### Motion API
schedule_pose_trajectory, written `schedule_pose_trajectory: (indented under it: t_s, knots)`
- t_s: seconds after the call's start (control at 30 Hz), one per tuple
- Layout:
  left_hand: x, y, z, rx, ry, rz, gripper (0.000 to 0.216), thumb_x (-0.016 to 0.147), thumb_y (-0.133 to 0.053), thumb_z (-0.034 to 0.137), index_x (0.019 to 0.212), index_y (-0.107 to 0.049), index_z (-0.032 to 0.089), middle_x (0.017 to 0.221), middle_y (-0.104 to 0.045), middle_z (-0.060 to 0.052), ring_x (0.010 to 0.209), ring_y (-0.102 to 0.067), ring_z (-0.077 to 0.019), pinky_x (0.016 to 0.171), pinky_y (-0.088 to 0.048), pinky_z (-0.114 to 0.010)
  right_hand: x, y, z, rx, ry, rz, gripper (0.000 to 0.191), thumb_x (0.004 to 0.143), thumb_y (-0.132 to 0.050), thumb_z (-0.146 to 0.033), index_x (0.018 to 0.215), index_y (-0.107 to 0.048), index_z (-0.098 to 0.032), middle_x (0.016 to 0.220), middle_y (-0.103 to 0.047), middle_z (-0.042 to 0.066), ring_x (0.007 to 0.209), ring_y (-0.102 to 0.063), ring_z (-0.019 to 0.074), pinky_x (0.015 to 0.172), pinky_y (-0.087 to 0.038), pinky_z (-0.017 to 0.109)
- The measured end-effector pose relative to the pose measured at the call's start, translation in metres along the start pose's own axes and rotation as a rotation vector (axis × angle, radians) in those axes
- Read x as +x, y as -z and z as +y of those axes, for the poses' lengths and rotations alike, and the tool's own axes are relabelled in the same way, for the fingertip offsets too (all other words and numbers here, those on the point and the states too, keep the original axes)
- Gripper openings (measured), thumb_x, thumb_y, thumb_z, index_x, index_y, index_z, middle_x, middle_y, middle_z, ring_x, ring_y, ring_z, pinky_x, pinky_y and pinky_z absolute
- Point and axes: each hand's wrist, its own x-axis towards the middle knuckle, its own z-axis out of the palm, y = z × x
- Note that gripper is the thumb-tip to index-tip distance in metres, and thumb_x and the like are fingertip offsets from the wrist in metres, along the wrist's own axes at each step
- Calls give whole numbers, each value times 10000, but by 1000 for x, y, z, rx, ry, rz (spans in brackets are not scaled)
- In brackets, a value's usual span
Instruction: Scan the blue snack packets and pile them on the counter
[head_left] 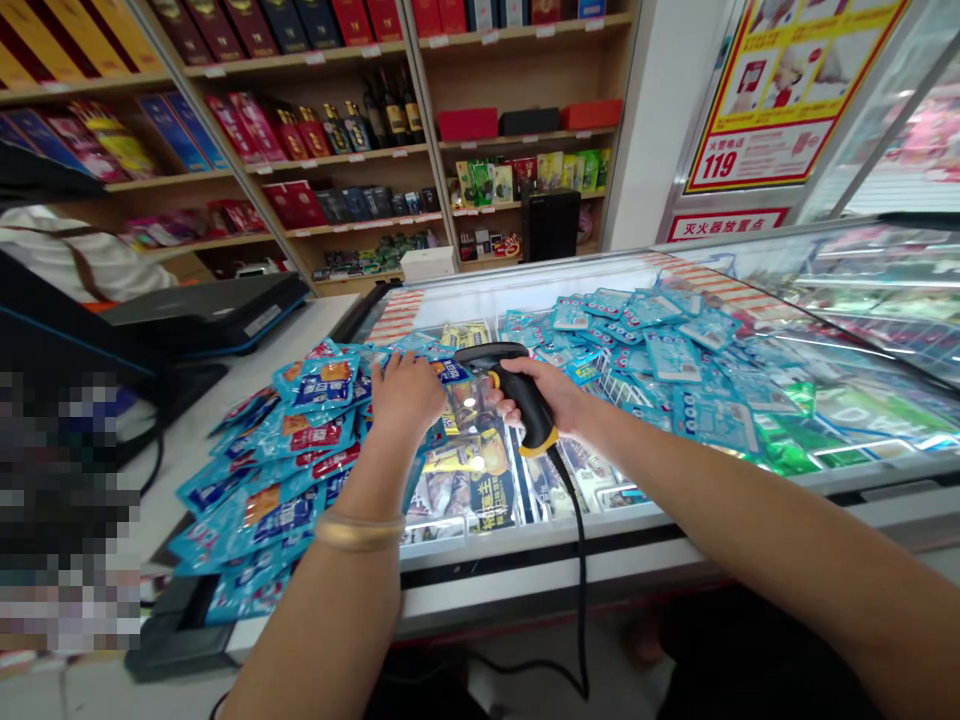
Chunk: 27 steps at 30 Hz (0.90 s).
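My right hand point(559, 395) is closed round the grip of a black and yellow barcode scanner point(517, 390), whose head points left and whose black cable hangs down over the freezer's front edge. My left hand point(405, 395) rests knuckles-up on a blue snack packet point(450, 372) at the edge of a large heap of blue packets point(285, 450); its fingertips are hidden behind the hand. A gold bangle sits on that wrist. The scanner head is right beside my left hand.
A glass-topped chest freezer point(600, 520) carries a second spread of light-blue packets point(675, 360). A black till screen point(202, 315) stands at left beside a white counter point(300, 330). Shelves of boxes and bottles point(337, 120) line the back wall. A person in white sits at far left.
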Motion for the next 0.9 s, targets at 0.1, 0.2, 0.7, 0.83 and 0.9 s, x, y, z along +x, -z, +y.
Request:
schedule_pose_trajectory:
  t_s: [0.1,0.2,0.7,0.83,0.9]
  knots:
    - [0,5,7,-72,8,132,414,928,-406,261,1226,-665,132,1419,-575,-204,1401,-436,-370,1177,-284,-570,-8,-1,-8,-11,45,8,188,934,-492,-304,853,-553,-145,637,-538,28,487,-477,97,425,-441,170]
    - [1,10,23,-186,-67,165,441,918,-423,255,1273,-638,106,1397,-586,-207,1349,-493,-344,1160,-340,-500,-26,3,-26,-44,138,-6,163,901,-534,-300,866,-555,-143,654,-546,31,494,-477,97,421,-429,173]
    - [89,-27,125,-544,-110,-135,450,861,-510,215,1295,-617,165,1444,-576,-169,1399,-478,-307,1179,-307,-448,-102,75,-66,-16,342,223,137,866,-534,-293,878,-548,-157,664,-515,18,492,-435,91,419,-418,169]
    - [97,-41,127,-640,-88,-199,256,775,-608,231,1016,-696,227,1260,-707,-131,1320,-557,-310,1124,-368,-457,-100,74,-63,-6,330,176,139,868,-542,-298,886,-542,-161,668,-522,20,506,-442,94,431,-418,168]
    - [91,-43,124,-711,-118,-189,188,742,-649,252,924,-694,239,1182,-740,-112,1286,-583,-294,1092,-402,-422,-100,73,-63,-14,316,169,138,865,-547,-298,885,-539,-162,666,-528,23,506,-445,97,433,-423,175]
